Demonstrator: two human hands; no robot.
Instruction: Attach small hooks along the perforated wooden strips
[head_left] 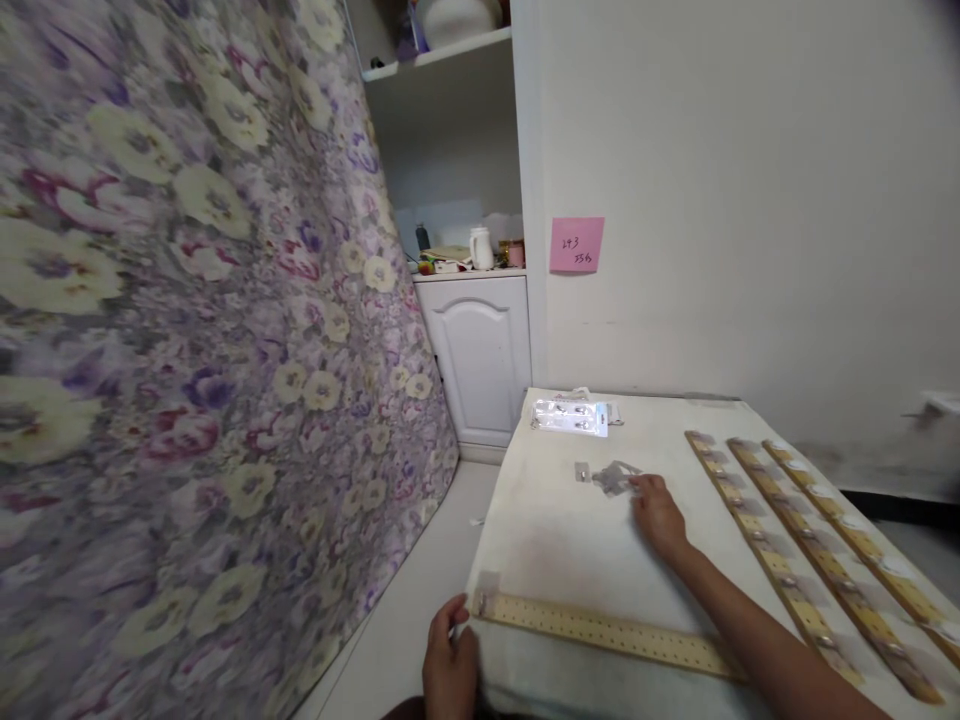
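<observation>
Rightward laden strips (828,562), packet (570,416) behind plastic pieces (611,480), right hand (660,518) there, grip unclear, unclenched left hand (451,660) by board (607,631)

From my end I log a floral curtain (202,350) in lilac, cream and magenta; pink note (577,240); white cabinet door (484,355); off-white tabletop (577,550); pale yellow strip (600,630), dark-dotted

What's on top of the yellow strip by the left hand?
The yellow strip has dark dots and, near the left hand, a small see-through piece. The right forearm hides its other end.
</observation>
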